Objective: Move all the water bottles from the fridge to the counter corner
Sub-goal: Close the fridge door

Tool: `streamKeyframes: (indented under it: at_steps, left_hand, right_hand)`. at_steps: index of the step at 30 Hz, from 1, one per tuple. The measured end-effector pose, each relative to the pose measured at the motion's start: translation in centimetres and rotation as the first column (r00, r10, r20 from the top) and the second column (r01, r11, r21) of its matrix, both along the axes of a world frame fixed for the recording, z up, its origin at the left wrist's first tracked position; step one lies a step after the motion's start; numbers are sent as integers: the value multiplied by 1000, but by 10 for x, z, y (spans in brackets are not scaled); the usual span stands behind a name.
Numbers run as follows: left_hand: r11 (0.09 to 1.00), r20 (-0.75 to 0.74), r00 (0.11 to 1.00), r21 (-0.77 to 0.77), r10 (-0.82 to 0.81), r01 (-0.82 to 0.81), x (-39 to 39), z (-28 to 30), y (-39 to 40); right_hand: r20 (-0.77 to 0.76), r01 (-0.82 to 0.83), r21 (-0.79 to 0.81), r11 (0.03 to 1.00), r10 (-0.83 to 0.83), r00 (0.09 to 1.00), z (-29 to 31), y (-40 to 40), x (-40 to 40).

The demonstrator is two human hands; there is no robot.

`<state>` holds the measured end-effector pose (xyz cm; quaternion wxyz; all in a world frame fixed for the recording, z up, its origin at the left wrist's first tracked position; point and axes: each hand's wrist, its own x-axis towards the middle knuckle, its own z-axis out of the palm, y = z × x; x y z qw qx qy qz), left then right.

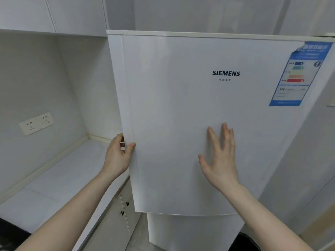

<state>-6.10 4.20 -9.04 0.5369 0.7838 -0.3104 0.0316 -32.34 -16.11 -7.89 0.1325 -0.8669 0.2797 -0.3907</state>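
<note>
White laminate runs under my left forearm: the counter [59, 178], bare where I can see it, reaching back to its corner [88, 137] against the fridge's side, which is where the bottles are meant to end up. My left hand [118, 154] grips the free edge of the upper fridge door [181, 105], thumb on the front face and fingers curled round behind the lip, I judge because that edge is the only purchase for swinging it. My right hand [220, 156] lies flat, fingers straight and spread, at or just off the panel (blur hides any contact), probably to steady it. The door hides the whole interior, so no water bottles are visible; I take them to be inside. Farther back, twin wall sockets [36, 123] sit above the counter, and an energy label [299, 73] peels at the door's top right corner.
</note>
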Motion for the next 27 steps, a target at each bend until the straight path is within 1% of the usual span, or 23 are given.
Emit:
streamKeyframes:
  at_steps: [4,7,12,15,17,20,24,27]
  left_hand:
    - [999,7,999,-4,-37,37,32,-4,-24]
    - [999,44,998,-9,-43,43,52,-7,-41]
    - [998,67,997,-36,-41,43,62,-12,-65]
    - [996,64,994,-7,-84,84,65,-17,-78]
    - [992,70,990,40,-120,117,71,-18,-84]
    - [977,78,984,156,-159,146,81,-23,-92]
    - [958,111,974,235,-195,165,80,-27,-91]
    - [941,107,973,297,-203,164,76,-27,-90]
  right_hand:
    - [5,63,-65,996,-63,998,-10,-11,20]
    - [-7,107,-93,990,-108,994,-18,-18,38]
    - [-61,152,-110,982,-159,985,-21,-27,51]
    - [-74,172,-116,978,-181,981,-22,-33,58]
    - [-94,182,-119,976,-193,977,-23,-36,63]
    - [-128,194,-140,971,-212,969,-31,-41,70]
    - [-150,220,-169,961,-246,958,-38,-46,77]
    - [-164,226,-199,953,-260,952,-40,-48,84]
